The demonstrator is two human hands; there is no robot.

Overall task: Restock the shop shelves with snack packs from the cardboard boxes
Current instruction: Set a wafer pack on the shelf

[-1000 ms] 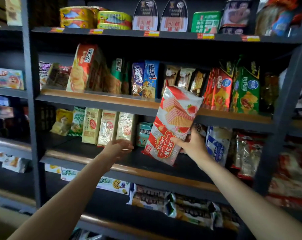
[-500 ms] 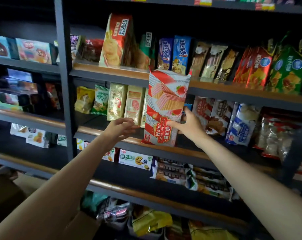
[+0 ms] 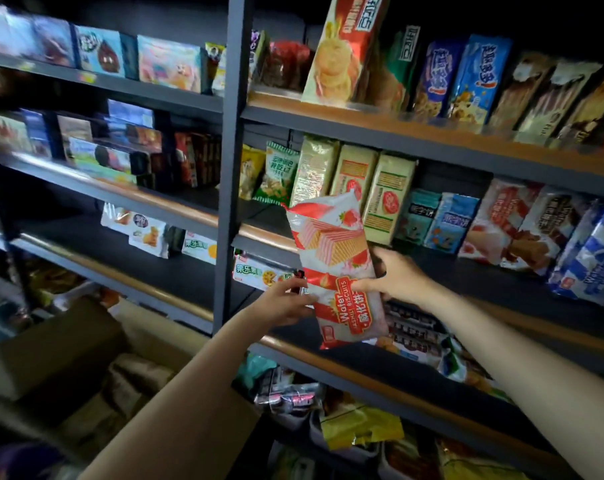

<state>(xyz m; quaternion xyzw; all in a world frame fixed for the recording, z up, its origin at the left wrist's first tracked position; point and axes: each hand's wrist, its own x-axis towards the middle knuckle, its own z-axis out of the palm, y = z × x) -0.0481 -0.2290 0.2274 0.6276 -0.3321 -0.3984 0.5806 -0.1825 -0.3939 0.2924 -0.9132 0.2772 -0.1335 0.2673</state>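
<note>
While a second ago only the right hand (image 3: 395, 276) held the wafer pack (image 3: 335, 268), now the left hand (image 3: 284, 301) pinches its left edge too (both grips closed on it), pack hovering before the middle shelf (image 3: 466, 271), unplaced.

A dark grey metal upright post (image 3: 232, 161) stands between the two shelving bays, floor to top.

The red-and-white strawberry wafer pack (image 3: 335, 271) stands nearly upright, top tilted slightly left, in front of the middle shelf (image 3: 466, 275), gripped on both sides; below left sits a brown cardboard box (image 3: 61, 344)
</note>
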